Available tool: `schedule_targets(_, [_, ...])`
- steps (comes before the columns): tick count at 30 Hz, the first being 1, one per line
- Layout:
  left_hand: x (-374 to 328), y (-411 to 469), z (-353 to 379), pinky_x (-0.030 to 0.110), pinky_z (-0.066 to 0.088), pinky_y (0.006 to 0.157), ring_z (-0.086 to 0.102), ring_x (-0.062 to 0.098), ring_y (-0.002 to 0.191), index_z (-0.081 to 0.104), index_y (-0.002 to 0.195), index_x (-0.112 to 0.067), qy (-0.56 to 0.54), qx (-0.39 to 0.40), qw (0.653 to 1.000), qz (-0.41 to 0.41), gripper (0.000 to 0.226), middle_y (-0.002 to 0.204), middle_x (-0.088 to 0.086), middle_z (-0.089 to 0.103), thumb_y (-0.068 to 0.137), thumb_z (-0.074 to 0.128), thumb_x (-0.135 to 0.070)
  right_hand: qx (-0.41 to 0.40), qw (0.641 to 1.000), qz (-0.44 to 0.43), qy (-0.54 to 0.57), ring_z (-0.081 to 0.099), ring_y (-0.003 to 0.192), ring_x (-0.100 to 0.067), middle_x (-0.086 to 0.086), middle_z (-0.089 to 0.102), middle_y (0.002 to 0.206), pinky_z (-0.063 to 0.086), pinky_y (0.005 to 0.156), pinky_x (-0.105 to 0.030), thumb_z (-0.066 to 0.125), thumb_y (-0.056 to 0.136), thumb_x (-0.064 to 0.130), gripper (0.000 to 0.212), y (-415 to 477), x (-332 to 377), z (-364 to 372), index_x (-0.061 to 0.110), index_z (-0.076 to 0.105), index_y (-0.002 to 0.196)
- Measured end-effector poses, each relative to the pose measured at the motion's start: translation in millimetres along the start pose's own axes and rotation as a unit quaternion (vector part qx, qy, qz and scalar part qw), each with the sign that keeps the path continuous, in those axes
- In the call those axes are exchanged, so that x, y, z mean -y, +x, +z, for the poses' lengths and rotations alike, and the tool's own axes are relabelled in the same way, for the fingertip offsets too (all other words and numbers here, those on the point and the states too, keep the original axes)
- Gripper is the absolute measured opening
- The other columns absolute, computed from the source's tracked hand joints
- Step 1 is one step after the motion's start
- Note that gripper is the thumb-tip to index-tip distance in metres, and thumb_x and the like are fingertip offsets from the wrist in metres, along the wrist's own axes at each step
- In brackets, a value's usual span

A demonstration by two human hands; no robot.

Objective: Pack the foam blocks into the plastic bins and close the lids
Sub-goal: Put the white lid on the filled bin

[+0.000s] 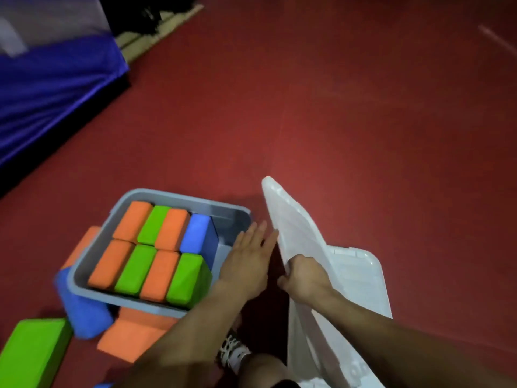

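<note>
Lower centre of the frame: we stand over a grey bin (181,197) on the red floor (335,107), its packed blocks (131,270) set in two rows of orange, green and blue. A gap is open along its right side.

Our right hand (303,275) is clamped on the long edge of a translucent white lid (293,228), which stands tilted on edge just right of the bin. Our left hand (246,261) reaches over the bin's right rim with fingers straight and apart, holding nothing. We cannot tell whether its tips touch the lid.

A second white plastic piece (361,275) lies flat beneath, at lower right.

Loose blocks wait at lower left: a green one (33,351), a blue one (84,312) against the bin's corner and an orange one (131,337) at its front.

In our judgement, the lid goes on best with the left hand taking the opposite edge. We would lower it level, line up the corners with the rim, then press around. The gap suggests another block could go in first.
</note>
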State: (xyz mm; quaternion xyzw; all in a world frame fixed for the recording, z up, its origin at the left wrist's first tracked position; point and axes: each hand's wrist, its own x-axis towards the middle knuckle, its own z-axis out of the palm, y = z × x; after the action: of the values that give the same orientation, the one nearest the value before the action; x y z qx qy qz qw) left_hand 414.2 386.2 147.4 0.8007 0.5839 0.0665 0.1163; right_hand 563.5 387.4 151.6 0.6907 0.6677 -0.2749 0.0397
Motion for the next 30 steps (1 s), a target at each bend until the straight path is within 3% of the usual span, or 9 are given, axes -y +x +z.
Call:
schedule_targets(5, [-2.3, -40.6, -82.0, 0.051, 0.014, 0.121, 0.019, 0.036, 0.151, 0.037, 0.152, -0.017, 0.101, -0.052, 0.994, -0.002, 0.077, 0.163, 0.014, 0.023, 0.081, 0.064, -0.01, -0.033, 0.988, -0.142, -0.048, 0.064, 0.078, -0.029, -0.008, 0.062, 0.078, 0.034, 0.052, -0.027, 0.066, 0.08, 0.026, 0.018, -77.5, 64.0, -47.6, 0.013, 0.055, 0.077])
schedule_targets(7, [4.1, -65.5, -110.9, 0.058, 0.033, 0.112, 0.044, 0.038, 0.139, 0.063, 0.13, -0.018, 0.153, -0.069, 0.986, -0.001, 0.072, 0.145, 0.015, 0.053, 0.06, 0.08, -0.02, -0.033, 0.98, -0.188, -0.057, 0.062, 0.075, -0.027, -0.005, 0.06, 0.074, 0.033, 0.05, -0.027, 0.068, 0.079, 0.024, 0.023, -107.6, 90.4, -65.0, 0.013, 0.05, 0.071])
schedule_targets(9, [12.6, -93.4, -137.3, 0.061, 0.04, 0.105, 0.056, 0.035, 0.128, 0.073, 0.107, -0.022, 0.202, -0.069, 0.977, -0.009, 0.059, 0.125, 0.007, 0.067, 0.049, 0.085, -0.024, -0.035, 0.969, -0.232, -0.076, 0.054, 0.066, -0.023, 0.0, 0.048, 0.067, 0.031, 0.048, -0.026, 0.066, 0.081, 0.022, 0.032, -136.8, 116.0, -81.5, 0.017, 0.039, 0.065])
schedule_targets(14, [40.5, -160.8, -201.9, 0.056, 0.02, 0.114, 0.062, 0.022, 0.106, 0.072, 0.081, -0.031, 0.245, -0.163, 0.955, -0.038, 0.029, 0.088, -0.013, 0.068, 0.057, 0.078, -0.017, -0.068, 0.934, -0.32, -0.144, 0.049, 0.073, -0.026, 0.001, 0.042, 0.069, 0.028, 0.05, -0.029, 0.063, 0.082, 0.03, 0.034, -191.8, 171.1, -104.9, 0.02, 0.035, 0.064])
schedule_targets(18, [63.5, -209.6, -236.4, 0.047, 0.045, 0.09, 0.061, 0.027, 0.085, 0.064, 0.078, -0.023, 0.273, -0.211, 0.937, -0.052, 0.016, 0.075, -0.004, 0.063, 0.068, 0.076, -0.017, -0.126, 0.899, -0.395, -0.145, 0.06, 0.088, -0.033, -0.007, 0.058, 0.087, 0.032, 0.063, -0.03, 0.061, 0.086, 0.043, 0.036, -217.0, 197.1, -108.7, 0.019, 0.038, 0.069])
schedule_targets(22, [90.8, -252.0, -260.4, 0.049, 0.051, 0.077, 0.058, 0.032, 0.08, 0.059, 0.077, -0.016, 0.273, -0.269, 0.919, -0.096, 0.004, 0.075, 0.003, 0.06, 0.077, 0.059, -0.02, -0.159, 0.884, -0.433, -0.076, 0.06, 0.095, -0.024, 0.002, 0.062, 0.099, 0.036, 0.069, -0.033, 0.065, 0.08, 0.055, 0.034, -226.2, 187.8, -97.7, 0.028, 0.05, 0.092])
schedule_targets(25, [111.3, -273.7, -276.4, 0.053, 0.052, 0.078, 0.057, 0.034, 0.083, 0.058, 0.08, -0.014, 0.278, -0.257, 0.908, -0.178, 0.015, 0.078, 0.005, 0.059, 0.072, 0.071, -0.009, -0.236, 0.849, -0.472, -0.03, 0.065, 0.085, -0.025, 0.002, 0.067, 0.088, 0.043, 0.066, -0.033, 0.067, 0.074, 0.053, 0.036, -215.1, 169.3, -79.1, 0.025, 0.058, 0.096])
schedule_targets(28, [123.3, -285.7, -288.5, 0.051, 0.05, 0.075, 0.056, 0.034, 0.09, 0.058, 0.084, -0.013, 0.249, -0.253, 0.907, -0.229, 0.02, 0.083, 0.005, 0.059, 0.074, 0.074, -0.008, -0.231, 0.879, -0.411, 0.072, 0.064, 0.074, -0.032, -0.001, 0.063, 0.07, 0.043, 0.061, -0.036, 0.072, 0.072, 0.041, 0.026, -198.8, 167.9, -68.8, 0.021, 0.06, 0.083])
schedule_targets(30, [133.2, -287.9, -294.9, 0.044, 0.045, 0.076, 0.055, 0.032, 0.099, 0.061, 0.093, -0.014, 0.226, -0.268, 0.905, -0.241, 0.017, 0.093, 0.004, 0.062, 0.08, 0.071, -0.017, -0.226, 0.889, -0.365, 0.162, 0.056, 0.061, -0.026, 0.001, 0.052, 0.058, 0.041, 0.059, -0.038, 0.077, 0.072, 0.046, 0.037, -187.5, 172.8, -65.4, 0.016, 0.055, 0.071])
